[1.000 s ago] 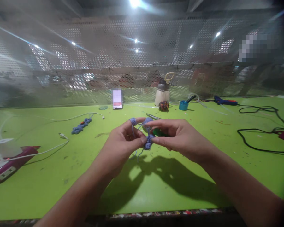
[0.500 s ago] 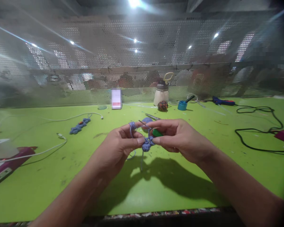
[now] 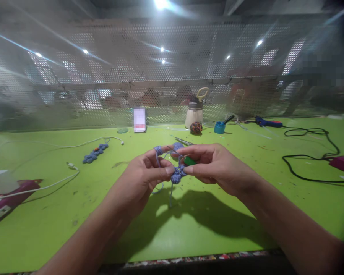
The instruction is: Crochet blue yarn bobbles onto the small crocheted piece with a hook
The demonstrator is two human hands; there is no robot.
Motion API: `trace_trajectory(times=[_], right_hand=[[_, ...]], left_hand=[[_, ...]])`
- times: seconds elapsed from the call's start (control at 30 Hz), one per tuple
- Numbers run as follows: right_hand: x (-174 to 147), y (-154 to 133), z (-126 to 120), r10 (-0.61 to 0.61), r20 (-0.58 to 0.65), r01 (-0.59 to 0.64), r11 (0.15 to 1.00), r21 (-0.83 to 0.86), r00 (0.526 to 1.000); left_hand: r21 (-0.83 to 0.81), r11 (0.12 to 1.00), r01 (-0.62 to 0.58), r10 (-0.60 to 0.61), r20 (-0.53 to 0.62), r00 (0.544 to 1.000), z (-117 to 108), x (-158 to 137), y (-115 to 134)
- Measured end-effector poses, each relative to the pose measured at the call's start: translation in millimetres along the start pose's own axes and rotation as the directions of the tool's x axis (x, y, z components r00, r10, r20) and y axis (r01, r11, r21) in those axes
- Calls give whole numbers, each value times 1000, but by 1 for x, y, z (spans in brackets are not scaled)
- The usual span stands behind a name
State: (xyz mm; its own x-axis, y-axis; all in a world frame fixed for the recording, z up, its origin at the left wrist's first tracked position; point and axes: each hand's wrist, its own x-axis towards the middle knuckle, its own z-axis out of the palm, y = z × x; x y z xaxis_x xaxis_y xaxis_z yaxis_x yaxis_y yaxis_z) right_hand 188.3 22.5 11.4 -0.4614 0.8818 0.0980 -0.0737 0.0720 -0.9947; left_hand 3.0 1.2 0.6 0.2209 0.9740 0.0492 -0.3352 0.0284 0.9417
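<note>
A small blue-purple crochet piece [image 3: 177, 175] hangs between my two hands above the table, a loose yarn tail dangling below it. My left hand [image 3: 149, 168] pinches its left edge between thumb and finger, with yarn [image 3: 158, 150] wound round the raised index finger. My right hand [image 3: 210, 162] is closed on a crochet hook with a green handle [image 3: 189, 160], and its thumb touches the piece's right edge. The hook's thin shaft crosses the working yarn; its tip is hard to make out. Behind the fingers sits a ball of the same yarn [image 3: 177, 146], partly hidden.
Scissors [image 3: 184, 141] lie just beyond my hands. Farther back stand a phone [image 3: 139, 120], a bottle [image 3: 193, 114], a dark multicoloured yarn ball [image 3: 196, 128] and a blue container [image 3: 219, 127]. A finished-looking crochet strip [image 3: 95, 153], white cables and a power strip [image 3: 14, 198] are left; a glue gun [image 3: 268, 122] is right.
The whole view has shifted slightly, so things on the table appear a little farther left. Both hands keep their hold, and the hook's shaft has moved slightly at the yarn.
</note>
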Motion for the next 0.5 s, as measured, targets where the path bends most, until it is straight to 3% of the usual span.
trace_trajectory(times=[0.5], right_hand=[[1, 0, 0, 1, -3, -1, 1000, -9, 1000]], left_hand=[[13, 1000, 11, -11, -5, 1000, 1, 1, 0]])
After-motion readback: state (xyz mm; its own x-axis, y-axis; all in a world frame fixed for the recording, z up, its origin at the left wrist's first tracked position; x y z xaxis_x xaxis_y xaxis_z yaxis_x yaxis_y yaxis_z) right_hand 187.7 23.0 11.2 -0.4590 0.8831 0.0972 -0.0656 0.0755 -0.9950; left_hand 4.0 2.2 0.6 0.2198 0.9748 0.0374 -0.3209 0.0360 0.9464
